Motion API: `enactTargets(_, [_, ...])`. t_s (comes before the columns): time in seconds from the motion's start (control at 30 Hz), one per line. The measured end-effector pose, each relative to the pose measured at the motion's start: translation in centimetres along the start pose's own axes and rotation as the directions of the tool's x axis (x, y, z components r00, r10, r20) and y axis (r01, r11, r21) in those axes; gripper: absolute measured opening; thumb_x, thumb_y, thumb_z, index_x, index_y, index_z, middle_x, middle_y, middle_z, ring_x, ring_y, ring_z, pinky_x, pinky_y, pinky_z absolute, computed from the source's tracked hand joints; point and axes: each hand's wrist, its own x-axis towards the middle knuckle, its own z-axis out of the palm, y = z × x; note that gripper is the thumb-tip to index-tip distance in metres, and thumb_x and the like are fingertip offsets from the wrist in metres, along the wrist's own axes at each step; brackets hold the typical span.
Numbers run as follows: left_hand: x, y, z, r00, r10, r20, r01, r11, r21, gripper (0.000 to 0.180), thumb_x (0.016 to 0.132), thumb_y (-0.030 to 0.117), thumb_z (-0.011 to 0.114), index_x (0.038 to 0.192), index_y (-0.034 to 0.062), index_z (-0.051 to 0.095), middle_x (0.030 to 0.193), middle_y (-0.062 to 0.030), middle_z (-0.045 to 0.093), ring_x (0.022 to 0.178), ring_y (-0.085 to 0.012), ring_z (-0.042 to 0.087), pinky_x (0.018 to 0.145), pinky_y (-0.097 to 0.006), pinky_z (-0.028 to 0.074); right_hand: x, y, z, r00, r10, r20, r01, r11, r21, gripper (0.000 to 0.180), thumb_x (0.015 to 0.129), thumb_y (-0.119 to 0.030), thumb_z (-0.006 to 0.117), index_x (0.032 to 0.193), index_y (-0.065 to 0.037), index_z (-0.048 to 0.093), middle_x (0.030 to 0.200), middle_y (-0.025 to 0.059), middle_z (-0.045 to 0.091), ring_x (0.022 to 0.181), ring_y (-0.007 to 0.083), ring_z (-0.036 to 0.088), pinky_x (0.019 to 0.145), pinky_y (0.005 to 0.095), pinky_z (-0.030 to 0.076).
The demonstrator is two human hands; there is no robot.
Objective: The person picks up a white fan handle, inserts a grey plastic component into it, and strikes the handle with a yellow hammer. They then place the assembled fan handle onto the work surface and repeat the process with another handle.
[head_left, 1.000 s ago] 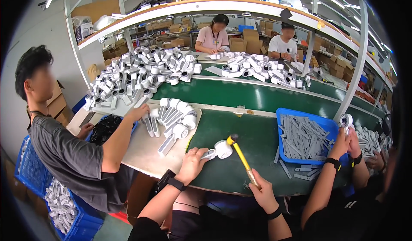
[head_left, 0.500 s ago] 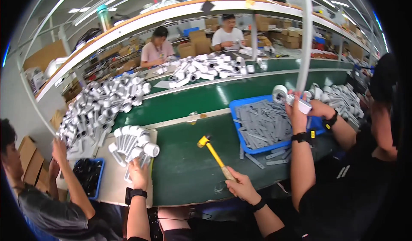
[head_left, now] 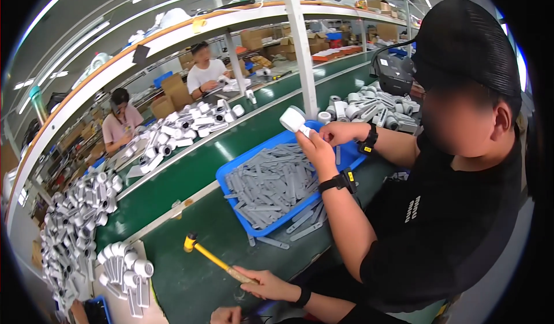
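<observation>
The right hand [head_left: 270, 285] is wrapped around the end of the hammer [head_left: 219, 259]; the left hand [head_left: 225, 315], cut off by the lower edge of the view, looks curled, with nothing visible in it, though whether it holds something small I cannot tell. The hammer reaches forward and leftward from the right fist, its long axis slanting from the grip at lower right to the head at upper left, over the green bench [head_left: 179, 283]; whether the head touches the bench is unclear. The left hand is near the handle, apart from it, and is the nearer hand to the white units [head_left: 124, 269], which lie fanned out on the board [head_left: 151, 313] to its left. Ahead and to the right of the hammer sits the blue tray [head_left: 262, 231] of grey strips [head_left: 271, 180], with loose strips [head_left: 304, 226] just beside it. Past the tray, a co-worker [head_left: 456, 208] in black grips another unit [head_left: 292, 119]. Farther out, more units are heaped at far left [head_left: 75, 220] and across the green belt [head_left: 219, 150].
</observation>
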Motion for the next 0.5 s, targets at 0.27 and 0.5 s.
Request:
enactTargets(0.27, [-7.8, -2.5, -0.7, 0.978, 0.123, 0.171, -0.135, 0.989, 0.063, 0.009, 0.084, 0.008, 0.069, 0.090, 0.0040, 0.064, 0.085, -0.0122, 0.062, 0.090, -0.0316, 0.057, 0.082, -0.047, 0.043, -0.1, -0.4, -0.8, 0.998, 0.008, 0.067, -0.009, 1.000, 0.012, 0.066, 0.098, -0.016, 0.059, 0.156, -0.018, 0.027, 0.072, -0.0072, 0.049, 0.059, 0.0021, 0.045, 0.056, 0.0194, 0.042])
enactTargets(0.5, [-14.9, -4.5, -2.6, 0.864, -0.056, -0.501, 0.296, 0.860, 0.415, 0.024, 0.087, 0.020, 0.064, 0.103, 0.0024, 0.070, 0.097, -0.0162, 0.066, 0.089, -0.0320, 0.060, 0.084, -0.042, 0.049, -0.3, -2.1, -0.9, 0.992, -0.126, 0.025, 0.127, 0.988, -0.092, 0.061, 0.096, -0.021, 0.063, 0.150, -0.005, 0.037, 0.069, 0.0032, 0.051, 0.064, 0.0075, 0.047, 0.064, 0.0252, 0.044])
